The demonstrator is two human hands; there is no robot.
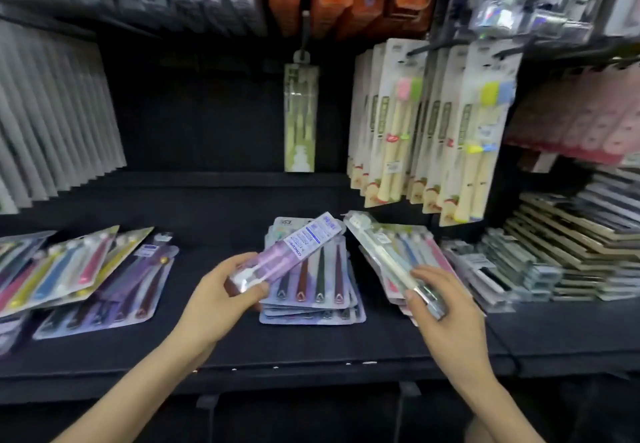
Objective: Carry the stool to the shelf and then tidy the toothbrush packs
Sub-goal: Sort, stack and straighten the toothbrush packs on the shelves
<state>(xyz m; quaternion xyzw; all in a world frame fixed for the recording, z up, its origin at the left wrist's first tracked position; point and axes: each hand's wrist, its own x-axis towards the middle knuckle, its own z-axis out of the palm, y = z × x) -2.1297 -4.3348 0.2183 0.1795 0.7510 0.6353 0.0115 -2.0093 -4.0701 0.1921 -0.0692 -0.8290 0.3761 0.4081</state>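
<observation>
Grips the lower end of a purple toothbrush pack [301,245] with the left hand [221,286], tilted over the middle stack [318,300] of four-brush packs near the shelf's [277,345] front edge. Shows what seems to read "CONCISE" on its white label; finer print too small. Pinches a clear toothbrush pack [374,245] in the right hand [446,307], slanted above the pile [429,252] just beside. Toward the left edge: fanned multicolour packs [69,269]. Above the back edge: hanging yellow-handled packs [433,124] and a single green pack [300,113], labels unreadable. Toward the right edge: stacked flat boxes [554,252].
</observation>
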